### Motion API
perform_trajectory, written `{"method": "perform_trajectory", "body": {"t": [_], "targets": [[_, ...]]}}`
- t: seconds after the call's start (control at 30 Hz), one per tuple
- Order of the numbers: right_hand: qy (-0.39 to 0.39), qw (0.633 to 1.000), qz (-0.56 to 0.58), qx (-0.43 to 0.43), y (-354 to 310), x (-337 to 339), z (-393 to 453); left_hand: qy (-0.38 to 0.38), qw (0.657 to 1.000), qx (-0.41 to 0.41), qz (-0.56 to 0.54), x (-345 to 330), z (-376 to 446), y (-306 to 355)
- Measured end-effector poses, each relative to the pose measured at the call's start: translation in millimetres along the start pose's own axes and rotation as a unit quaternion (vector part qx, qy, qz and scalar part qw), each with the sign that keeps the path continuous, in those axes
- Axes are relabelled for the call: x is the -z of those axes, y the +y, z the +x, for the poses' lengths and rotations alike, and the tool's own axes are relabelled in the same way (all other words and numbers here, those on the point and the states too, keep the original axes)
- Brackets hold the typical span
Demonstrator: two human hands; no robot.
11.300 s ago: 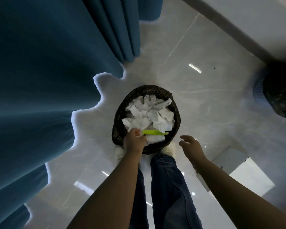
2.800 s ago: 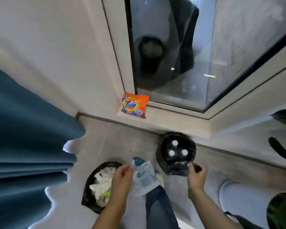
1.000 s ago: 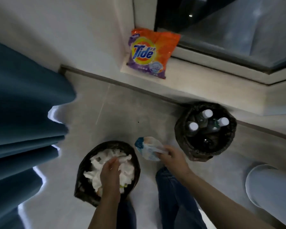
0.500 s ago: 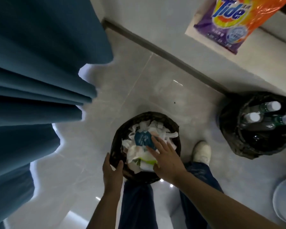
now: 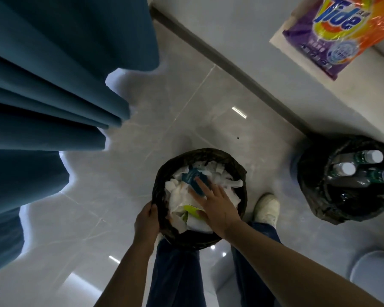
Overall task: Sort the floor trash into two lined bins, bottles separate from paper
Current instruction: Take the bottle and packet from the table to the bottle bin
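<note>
At centre floor: paper bin (image 5: 162, 191), black-lined, heaped to the rim with crumpled white paper (image 5: 226, 185).
Blue wrapper (image 5: 192, 179): lies on top of the paper heap, long axis running roughly 10 to 4 o'clock; its print is too small to read.
Yellow-green scrap (image 5: 192, 211): at the heap's 6 o'clock side, partly under the palm.
Right hand (image 5: 215, 204): flat on the heap, fingers straight and spread, fingertips on the blue wrapper, gripping nothing.
Left hand (image 5: 146, 222): at the bin's 8 o'clock rim, fingers curled over the liner edge.
Bottle bin (image 5: 308, 173): at 3 o'clock from the paper bin, well apart, black-lined; bottles (image 5: 344, 169) inside stand with white caps up, green labels unreadable.
Detergent bag (image 5: 339, 29): at 1 o'clock on a ledge, orange and purple, reads "Tide".
Blue curtain (image 5: 53, 85): at 9 to 11 o'clock.
White shoe (image 5: 266, 207): between the two bins.
</note>
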State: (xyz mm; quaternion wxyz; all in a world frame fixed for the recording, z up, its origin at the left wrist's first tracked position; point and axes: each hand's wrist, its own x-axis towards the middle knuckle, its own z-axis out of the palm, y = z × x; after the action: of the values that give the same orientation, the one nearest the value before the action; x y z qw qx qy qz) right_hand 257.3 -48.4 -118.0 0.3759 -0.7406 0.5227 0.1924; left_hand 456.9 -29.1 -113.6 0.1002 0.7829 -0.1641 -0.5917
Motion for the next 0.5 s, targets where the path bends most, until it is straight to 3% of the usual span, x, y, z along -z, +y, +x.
{"method": "perform_trajectory", "body": {"t": [0.1, 0.2, 0.37, 0.43, 0.5], "targets": [[-0.059, 0.998, -0.024, -0.017, 3, -2, 11, -0.009, 1.0, -0.014, 0.013, 2, 3, -1], [-0.064, 0.997, -0.013, -0.036, 6, 7, 7, -0.009, 1.0, -0.023, 0.019, -8, 3, 2], [0.162, 0.982, 0.056, -0.085, 15, 28, -38, -0.029, 0.999, -0.024, 0.003, -50, -3, 32], [0.245, 0.953, 0.145, -0.109, 36, 32, -61, -0.029, 0.999, -0.022, -0.011, -76, -9, 52], [0.308, 0.89, 0.289, -0.174, 57, 42, -85, -0.025, 0.999, -0.012, -0.033, -103, -12, 68]]}}
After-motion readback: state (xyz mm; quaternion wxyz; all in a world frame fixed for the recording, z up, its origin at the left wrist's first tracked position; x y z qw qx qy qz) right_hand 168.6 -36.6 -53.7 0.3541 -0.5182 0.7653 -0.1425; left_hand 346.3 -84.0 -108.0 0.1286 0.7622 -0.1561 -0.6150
